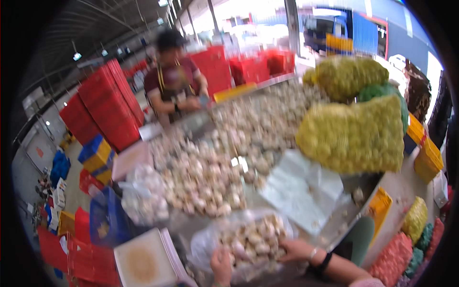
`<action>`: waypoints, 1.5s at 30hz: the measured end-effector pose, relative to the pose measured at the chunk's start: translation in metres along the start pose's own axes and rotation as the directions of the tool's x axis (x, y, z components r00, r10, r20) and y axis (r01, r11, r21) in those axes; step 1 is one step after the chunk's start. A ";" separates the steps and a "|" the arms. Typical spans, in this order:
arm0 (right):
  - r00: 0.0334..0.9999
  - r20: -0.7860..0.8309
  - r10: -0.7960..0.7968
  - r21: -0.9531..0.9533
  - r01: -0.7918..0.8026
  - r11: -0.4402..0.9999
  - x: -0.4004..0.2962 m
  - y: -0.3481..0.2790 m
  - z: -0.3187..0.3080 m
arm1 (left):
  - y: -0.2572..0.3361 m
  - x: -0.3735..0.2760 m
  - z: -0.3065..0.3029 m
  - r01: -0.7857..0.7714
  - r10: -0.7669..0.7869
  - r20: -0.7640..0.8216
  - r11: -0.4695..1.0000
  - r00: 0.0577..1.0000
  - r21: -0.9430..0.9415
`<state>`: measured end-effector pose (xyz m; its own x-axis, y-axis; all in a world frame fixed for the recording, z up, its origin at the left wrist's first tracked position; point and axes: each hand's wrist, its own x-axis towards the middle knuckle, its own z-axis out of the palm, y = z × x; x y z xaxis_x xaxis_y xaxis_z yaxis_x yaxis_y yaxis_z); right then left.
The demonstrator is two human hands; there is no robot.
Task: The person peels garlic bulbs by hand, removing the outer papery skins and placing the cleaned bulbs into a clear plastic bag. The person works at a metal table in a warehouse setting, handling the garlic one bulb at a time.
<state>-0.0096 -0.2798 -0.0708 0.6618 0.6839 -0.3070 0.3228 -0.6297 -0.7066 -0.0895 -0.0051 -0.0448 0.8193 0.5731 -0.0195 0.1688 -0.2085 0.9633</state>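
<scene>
An open clear plastic bag [204, 244] full of garlic bulbs [251, 238] lies at the near edge of a metal table [251, 195]. At the bag's left side is my left hand [221, 265], upright, its fingers against the bag or the bulbs. My right hand [296, 250], with a bracelet and a dark wristband behind it, reaches in at the right side and touches the garlic. Blur hides whether either hand grips anything. Beyond the bag spreads a big heap of loose garlic bulbs [204, 172]. A filled, tied plastic bag [143, 197] stands to the left.
A white sheet [304, 190] lies right of the heap, below yellow mesh sacks [353, 134]. A scale-like white platform [145, 258] and a blue basket [107, 219] are at left. Across the table stands a co-worker [175, 79] near stacked red crates [107, 104]. More mesh sacks [392, 254] lie on the floor at right.
</scene>
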 end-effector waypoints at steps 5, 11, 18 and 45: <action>0.973 -0.183 -0.140 0.343 0.197 0.918 0.010 -0.061 -0.033 | 0.012 0.019 0.027 -0.524 0.484 0.199 0.780 0.852 0.342; 0.854 -0.414 -0.315 -0.100 0.301 0.948 0.071 -0.073 0.005 | 0.021 0.014 0.040 -0.579 0.469 0.342 0.614 0.814 0.536; 0.754 -0.500 -0.427 -0.219 0.367 0.904 0.076 -0.071 0.010 | 0.022 0.008 0.043 -0.535 0.444 0.312 0.585 0.840 0.609; 0.808 -0.420 -0.413 -0.185 0.369 0.911 0.079 -0.057 0.020 | 0.010 0.009 0.046 -0.586 0.507 0.315 0.568 0.802 0.578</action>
<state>0.0104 -0.1826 -0.0674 0.6861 0.6575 0.3114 0.6634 -0.3897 -0.6388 -0.0553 -0.0388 -0.0473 0.9154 0.1041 0.3889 -0.0679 -0.9123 0.4040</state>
